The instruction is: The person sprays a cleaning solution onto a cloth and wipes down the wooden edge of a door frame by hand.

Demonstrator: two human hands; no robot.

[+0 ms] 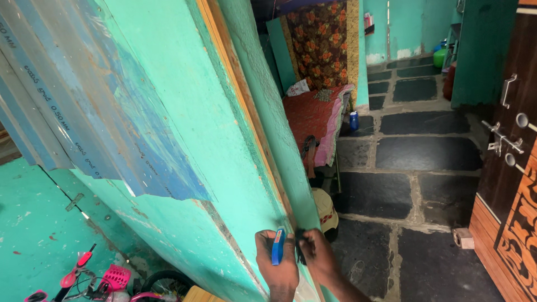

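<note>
My left hand (275,267) is closed around a small blue flat object (278,246), held upright against the edge of a turquoise plastered wall (224,168). My right hand (316,253) is beside it at the wall's edge, pinching something small and dark (300,241) that I cannot make out. Both hands are low in the picture, close together, near the orange wooden door frame (246,106) that runs up the wall.
A blue corrugated metal sheet (84,95) hangs at the upper left. A pink child's bicycle (106,279) stands at the bottom left. Inside are a cot with a red cover (310,120), a dark stone-slab floor (425,162) and a carved brown wooden door (512,190) on the right.
</note>
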